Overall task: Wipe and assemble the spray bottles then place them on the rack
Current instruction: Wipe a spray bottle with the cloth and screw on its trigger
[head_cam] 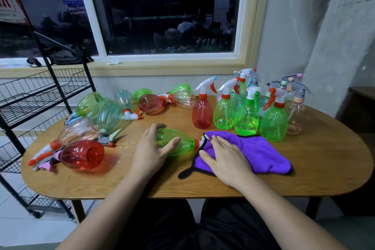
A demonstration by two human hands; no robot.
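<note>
Left hand (151,153): grasping. The fingers curl over the far side of the green bottle (183,147) and the thumb lies along its near side.
Right hand (225,158): released, with straight fingers and the palm pressed flat on the purple cloth (261,152).
Green bottle: on its side on the bench (304,176) under the left hand, neck pointing at the right hand. Its orange collar (196,143) sits just off the right thumb.
Spray head (205,138): only a white tip shows at the right fingertips, touching the cloth's edge. The rest is hidden.
Cloth: spread under the right hand and out past its little-finger side.
Step, as I judge it: the wipe of this bottle is about to begin.
Doing it well: bunch the cloth into the right palm instead of pushing it flat. Lift or pin the bottle with the left hand and turn it so the cloth follows the ribs all round. Then work over the collar and the trigger, and check that the collar is screwed tight.
Risk: a round, light bottle is likely to roll if the left hand loosens.
Standing bottles (247,122): just beyond the right fingertips, so short strokes would spare them.
Rack (40,91): well off the left hand's outer side, past the lying bottles (83,155). Carry the bottle over them.
</note>
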